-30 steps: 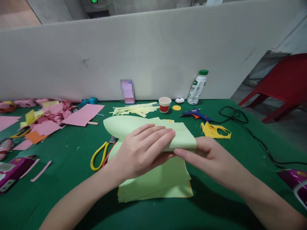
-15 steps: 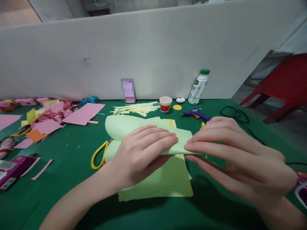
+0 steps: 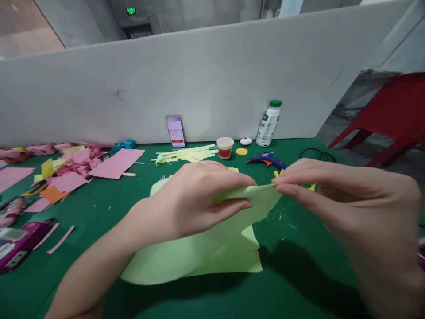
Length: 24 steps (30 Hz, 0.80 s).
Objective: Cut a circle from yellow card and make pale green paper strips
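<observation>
A light green sheet of paper (image 3: 159,261) is bent along a fold between my hands. My left hand (image 3: 199,199) is closed around its folded middle, thumb below and fingers over the top. With thumb and forefinger, my right hand (image 3: 338,204) pinches the right end of the fold. Under the raised sheet lies a stack of green and yellow paper (image 3: 245,261), partly covered. The yellow-handled scissors are hidden now behind the paper and my left arm.
Behind stand a paper cup (image 3: 225,148), a phone (image 3: 175,131) and a bottle (image 3: 268,124) against a white partition (image 3: 206,84). A blue glue gun (image 3: 265,159) lies beyond my right hand. Pink scraps (image 3: 79,164) and a purple device (image 3: 23,243) are at the left.
The folded sheet has been lifted and turned, its loose part now hanging toward me over the stack. My left hand went from pressing on top to gripping the fold. The view tilted up slightly.
</observation>
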{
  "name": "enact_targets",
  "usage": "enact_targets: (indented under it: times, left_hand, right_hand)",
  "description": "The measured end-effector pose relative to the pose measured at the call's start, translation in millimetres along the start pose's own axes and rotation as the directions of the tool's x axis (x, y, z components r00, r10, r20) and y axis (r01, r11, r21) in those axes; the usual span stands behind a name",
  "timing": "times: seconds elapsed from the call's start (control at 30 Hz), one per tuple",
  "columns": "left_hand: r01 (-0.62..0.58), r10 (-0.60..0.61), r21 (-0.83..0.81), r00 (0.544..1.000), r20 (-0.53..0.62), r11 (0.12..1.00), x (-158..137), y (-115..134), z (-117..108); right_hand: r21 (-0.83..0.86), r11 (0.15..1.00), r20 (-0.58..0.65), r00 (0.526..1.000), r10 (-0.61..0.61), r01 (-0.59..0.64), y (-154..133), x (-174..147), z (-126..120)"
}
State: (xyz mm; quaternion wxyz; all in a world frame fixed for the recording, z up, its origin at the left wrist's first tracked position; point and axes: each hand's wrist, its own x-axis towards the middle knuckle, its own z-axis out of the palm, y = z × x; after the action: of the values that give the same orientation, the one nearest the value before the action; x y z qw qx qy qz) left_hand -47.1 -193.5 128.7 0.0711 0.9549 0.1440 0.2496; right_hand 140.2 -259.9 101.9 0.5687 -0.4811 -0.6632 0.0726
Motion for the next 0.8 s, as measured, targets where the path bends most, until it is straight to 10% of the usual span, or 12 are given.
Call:
enact_targets:
  times: [0.33, 0.8]
  left_hand:
    - [0.376, -0.290, -0.293, 0.909, 0.298, 0.879, 26.3, -7.9, 9.4]
    - [0.662, -0.386, -0.372, 0.711, 0.588, 0.651, -17.4, -67.3, 7.3]
  right_hand:
    - [0.174, 0.913, 0.360, 0.887, 0.289, -0.368, 18.1, 17.0, 8.3]
    - [0.107, 0.803, 0.256, 0.797, 0.547, -0.586, 83.0, 41.3, -15.1]
